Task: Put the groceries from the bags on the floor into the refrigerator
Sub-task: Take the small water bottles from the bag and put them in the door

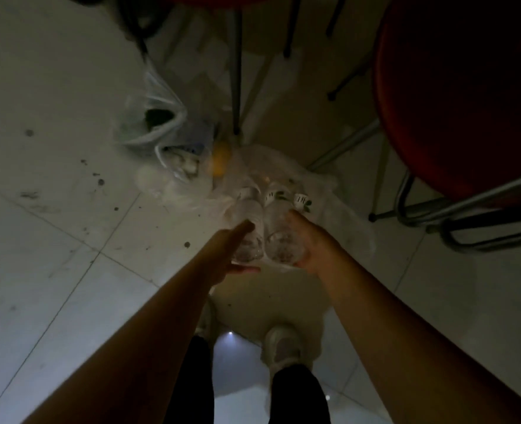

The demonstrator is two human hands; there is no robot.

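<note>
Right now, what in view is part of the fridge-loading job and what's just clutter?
Job:
- two clear bottles, between left hand and right hand
- clear bag under them
- other plastic bags on the floor
- yellow item among the bags, too blurred to identify

Lying about:
- red stool
- metal stool legs
- stained floor tiles

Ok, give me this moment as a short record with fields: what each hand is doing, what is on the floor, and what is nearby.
left hand: left hand against a clear bottle, fingers straight
right hand: right hand grips a second clear bottle
bottles: side by side, touching, caps pointing away from the person
bags: clear plastic bags on the tiled floor, beyond the bottles
other groceries: a yellow item among the bags, blurred
nearby: red chair on metal legs, at right
lighting: dim
</note>
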